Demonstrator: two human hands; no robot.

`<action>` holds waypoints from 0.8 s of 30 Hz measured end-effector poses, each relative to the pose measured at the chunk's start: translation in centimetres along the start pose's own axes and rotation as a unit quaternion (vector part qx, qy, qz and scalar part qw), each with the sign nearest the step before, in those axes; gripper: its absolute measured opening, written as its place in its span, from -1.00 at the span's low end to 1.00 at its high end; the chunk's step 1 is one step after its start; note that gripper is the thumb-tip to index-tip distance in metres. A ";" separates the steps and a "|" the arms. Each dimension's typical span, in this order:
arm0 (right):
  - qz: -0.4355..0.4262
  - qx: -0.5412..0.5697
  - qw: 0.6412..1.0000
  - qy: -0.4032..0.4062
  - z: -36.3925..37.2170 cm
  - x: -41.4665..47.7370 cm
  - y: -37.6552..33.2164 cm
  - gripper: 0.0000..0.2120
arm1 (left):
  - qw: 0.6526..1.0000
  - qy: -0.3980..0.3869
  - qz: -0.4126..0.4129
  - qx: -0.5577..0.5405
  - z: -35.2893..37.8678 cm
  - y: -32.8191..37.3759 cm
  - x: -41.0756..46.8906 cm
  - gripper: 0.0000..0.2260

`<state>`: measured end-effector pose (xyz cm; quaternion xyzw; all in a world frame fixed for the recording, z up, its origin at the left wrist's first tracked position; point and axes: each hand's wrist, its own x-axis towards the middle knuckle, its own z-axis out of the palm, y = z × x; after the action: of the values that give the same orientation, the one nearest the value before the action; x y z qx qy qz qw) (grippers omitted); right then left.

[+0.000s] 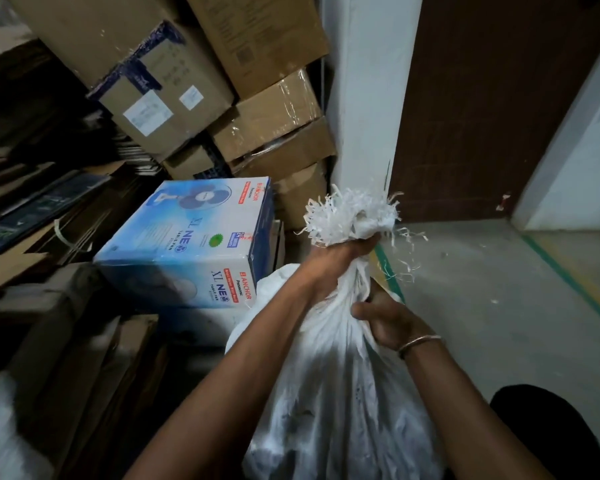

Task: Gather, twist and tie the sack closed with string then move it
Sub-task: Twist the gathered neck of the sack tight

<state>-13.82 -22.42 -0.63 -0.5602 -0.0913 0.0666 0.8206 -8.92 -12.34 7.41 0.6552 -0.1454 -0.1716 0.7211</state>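
Note:
A full white woven sack (pixel 340 393) stands in front of me, its mouth gathered into a tight neck. My left hand (pixel 340 258) grips the neck high up, just under the frayed top edge (pixel 350 213) that fans out above my fist. Lower on the neck, my right hand (pixel 385 317) grips the bunched fabric from the right side; a thin bangle sits on that wrist. No string shows in view.
A blue fan box (pixel 194 244) sits just left of the sack, with stacked cardboard boxes (pixel 174 81) behind and dark cartons at left. A white pillar (pixel 368 98) and brown door (pixel 492 98) stand behind. Grey floor with green and yellow lines (pixel 499 289) opens to the right.

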 end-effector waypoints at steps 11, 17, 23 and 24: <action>-0.034 -0.058 0.924 0.376 -1.0 4.2 1.1 -0.73 | 0.941 -0.264 -0.026 0.209 -9.4 0.6 -0.8 -0.47; 0.012 0.111 0.939 0.325 -2.5 5.2 2.6 -0.87 | 0.949 -0.120 -0.031 0.290 -14.9 -4.7 -2.0 0.10; -0.055 0.077 0.936 0.340 -2.2 6.2 1.5 -0.43 | 0.927 -0.101 -0.058 0.358 -3.5 -13.9 -2.2 0.32; -0.046 0.076 0.932 0.352 -2.9 6.3 1.7 -0.40 | 0.917 -0.057 -0.029 0.394 -2.9 -14.5 -1.8 0.30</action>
<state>-7.10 -23.10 -2.72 -0.4790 0.1829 -0.1653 0.8425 -10.07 -10.14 -7.27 0.8793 -0.2232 -0.1585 0.3896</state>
